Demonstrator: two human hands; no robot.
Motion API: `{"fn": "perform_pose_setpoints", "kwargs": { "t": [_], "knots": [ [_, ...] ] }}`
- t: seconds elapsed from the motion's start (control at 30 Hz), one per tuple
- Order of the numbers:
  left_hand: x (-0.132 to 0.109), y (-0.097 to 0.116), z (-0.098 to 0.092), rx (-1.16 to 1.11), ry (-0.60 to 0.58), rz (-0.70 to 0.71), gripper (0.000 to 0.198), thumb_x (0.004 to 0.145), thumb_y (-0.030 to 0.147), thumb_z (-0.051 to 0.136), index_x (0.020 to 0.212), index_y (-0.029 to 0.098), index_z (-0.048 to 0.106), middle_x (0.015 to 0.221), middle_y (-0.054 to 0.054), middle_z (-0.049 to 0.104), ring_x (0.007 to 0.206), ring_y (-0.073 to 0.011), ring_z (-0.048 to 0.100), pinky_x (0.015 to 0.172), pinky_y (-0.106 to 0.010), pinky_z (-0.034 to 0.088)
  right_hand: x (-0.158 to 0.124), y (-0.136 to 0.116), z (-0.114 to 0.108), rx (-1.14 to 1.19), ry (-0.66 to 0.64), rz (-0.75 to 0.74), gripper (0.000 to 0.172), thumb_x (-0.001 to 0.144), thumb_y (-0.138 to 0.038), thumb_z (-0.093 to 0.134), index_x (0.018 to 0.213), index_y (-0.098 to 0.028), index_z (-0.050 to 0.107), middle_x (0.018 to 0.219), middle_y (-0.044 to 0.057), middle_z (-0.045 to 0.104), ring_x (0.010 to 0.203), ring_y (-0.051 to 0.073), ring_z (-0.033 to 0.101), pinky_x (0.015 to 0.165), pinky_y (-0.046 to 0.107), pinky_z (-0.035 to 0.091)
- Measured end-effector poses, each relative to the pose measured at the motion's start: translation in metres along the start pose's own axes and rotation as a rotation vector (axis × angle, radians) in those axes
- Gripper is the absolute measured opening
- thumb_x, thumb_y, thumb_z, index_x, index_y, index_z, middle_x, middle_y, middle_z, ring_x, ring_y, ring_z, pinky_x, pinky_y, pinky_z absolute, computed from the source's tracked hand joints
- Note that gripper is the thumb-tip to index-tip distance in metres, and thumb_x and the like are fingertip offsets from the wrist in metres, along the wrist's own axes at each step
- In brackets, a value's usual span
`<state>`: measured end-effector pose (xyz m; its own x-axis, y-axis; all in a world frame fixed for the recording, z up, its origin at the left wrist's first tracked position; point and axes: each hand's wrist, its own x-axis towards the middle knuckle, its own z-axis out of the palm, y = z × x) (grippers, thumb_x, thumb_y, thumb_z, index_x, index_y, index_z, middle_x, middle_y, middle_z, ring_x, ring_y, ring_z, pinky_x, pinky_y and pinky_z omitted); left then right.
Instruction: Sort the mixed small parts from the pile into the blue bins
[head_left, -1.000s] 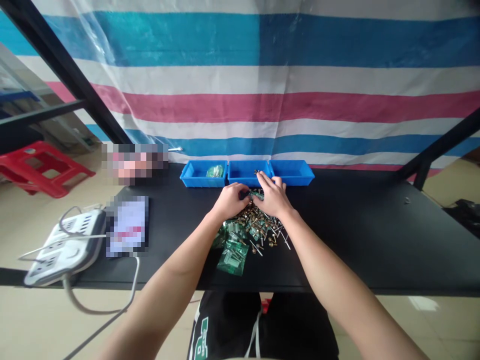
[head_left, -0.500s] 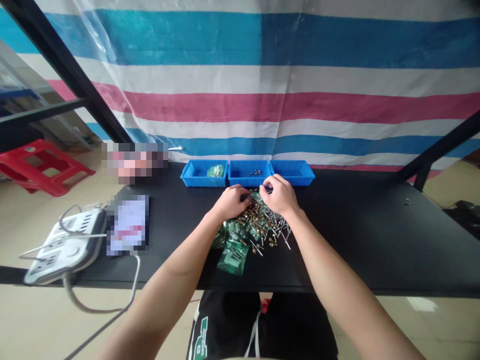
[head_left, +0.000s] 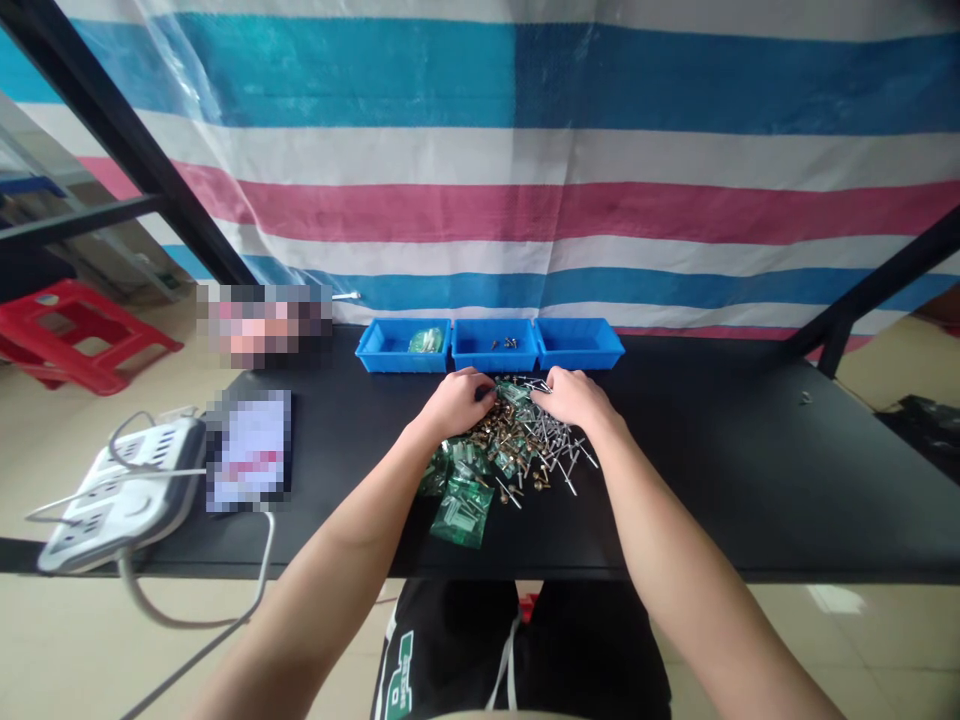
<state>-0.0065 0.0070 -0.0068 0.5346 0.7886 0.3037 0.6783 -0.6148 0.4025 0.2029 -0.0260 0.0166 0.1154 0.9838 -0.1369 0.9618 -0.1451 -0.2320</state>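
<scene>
Fasteners (head_left: 507, 428), too jumbled to count, lie between your left hand (head_left: 454, 403) and right hand (head_left: 579, 398), fingers (head_left: 556, 380) half-curled, any hold unclear; three bins (head_left: 495, 363) behind.

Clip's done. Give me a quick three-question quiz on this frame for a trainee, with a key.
1. Count: how many blue bins stand in the row beyond the pile?

2. True or false: the left hand and the right hand are at opposite sides of the pile.

3. Choose: where does a green packet lie inside a bin?
A. Right bin
B. Left bin
C. Middle bin

Key:
1. Three.
2. True.
3. B.
</scene>
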Motion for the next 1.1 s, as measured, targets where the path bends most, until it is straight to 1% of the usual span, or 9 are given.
{"fn": "perform_pose_setpoints", "kwargs": {
  "t": [0.13, 0.23, 0.33, 0.4, 0.63, 0.93, 1.1],
  "knots": [
    [0.0, 0.0, -0.001, -0.004, -0.001, 0.007, 0.022, 0.081, 0.026, 0.054, 0.092, 0.016, 0.07, 0.089, -0.007, 0.067, 0.082, -0.0191, 0.063, 0.079, -0.032, 0.05, 0.002, -0.003, 0.01, 0.023, 0.076, -0.078, 0.029, 0.084, -0.045, 0.054, 0.096, -0.02, 0.063, 0.098, 0.014, 0.067, 0.086, 0.027, 0.065, 0.065, 0.032, 0.045],
    [0.0, 0.001, -0.001, -0.005, 0.002, 0.006, 0.022, 0.081, 0.026, 0.055, 0.092, 0.016, 0.071, 0.089, -0.007, 0.067, 0.08, -0.0194, 0.063, 0.079, -0.033, 0.051, 0.004, -0.001, 0.016, 0.062, 0.138, -0.145, 0.02, 0.083, -0.038, 0.056, 0.088, -0.021, 0.065, 0.09, 0.012, 0.069, 0.079, 0.024, 0.066, 0.061, 0.03, 0.044],
    [0.0, 0.001, -0.001, -0.009, 0.01, 0.013, 0.021, 0.081, 0.025, 0.055, 0.091, 0.016, 0.071, 0.088, -0.007, 0.067, 0.079, -0.0188, 0.063, 0.078, -0.032, 0.051, 0.007, 0.002, 0.02, 0.109, 0.177, -0.194, 0.012, 0.082, -0.031, 0.059, 0.077, -0.022, 0.065, 0.081, 0.009, 0.069, 0.075, 0.022, 0.065, 0.062, 0.028, 0.044],
    [0.0, 0.002, -0.002, -0.014, 0.012, 0.012, 0.021, 0.08, 0.024, 0.055, 0.091, 0.016, 0.071, 0.089, -0.007, 0.067, 0.079, -0.0186, 0.063, 0.078, -0.032, 0.051, 0.009, 0.003, 0.021, 0.141, 0.188, -0.22, 0.01, 0.08, -0.027, 0.06, 0.073, -0.022, 0.064, 0.078, 0.008, 0.069, 0.076, 0.021, 0.065, 0.064, 0.027, 0.044],
    [0.0, 0.002, -0.002, -0.008, 0.006, 0.007, 0.021, 0.081, 0.025, 0.055, 0.092, 0.016, 0.07, 0.088, -0.008, 0.067, 0.079, -0.0186, 0.062, 0.078, -0.032, 0.05, 0.01, 0.003, 0.017, 0.213, 0.188, -0.267, 0.012, 0.076, -0.015, 0.059, 0.068, -0.022, 0.065, 0.068, 0.005, 0.068, 0.072, 0.019, 0.064, 0.067, 0.027, 0.044],
    [0.0, 0.002, -0.003, -0.014, 0.004, 0.012, 0.021, 0.081, 0.025, 0.055, 0.092, 0.016, 0.07, 0.088, -0.007, 0.066, 0.077, -0.0184, 0.062, 0.077, -0.032, 0.05, 0.007, 0.001, 0.013, 0.208, 0.215, -0.254, 0.014, 0.077, -0.017, 0.057, 0.068, -0.021, 0.066, 0.071, 0.006, 0.07, 0.071, 0.02, 0.064, 0.066, 0.027, 0.043],
    [-0.001, 0.002, -0.003, -0.012, 0.006, 0.016, 0.021, 0.08, 0.025, 0.055, 0.092, 0.016, 0.07, 0.088, -0.007, 0.066, 0.077, -0.0181, 0.062, 0.077, -0.032, 0.05, 0.007, 0.0, 0.011, 0.243, 0.242, -0.289, 0.014, 0.077, -0.015, 0.055, 0.076, -0.021, 0.068, 0.075, 0.005, 0.072, 0.072, 0.019, 0.065, 0.068, 0.027, 0.045]
  ]
}}
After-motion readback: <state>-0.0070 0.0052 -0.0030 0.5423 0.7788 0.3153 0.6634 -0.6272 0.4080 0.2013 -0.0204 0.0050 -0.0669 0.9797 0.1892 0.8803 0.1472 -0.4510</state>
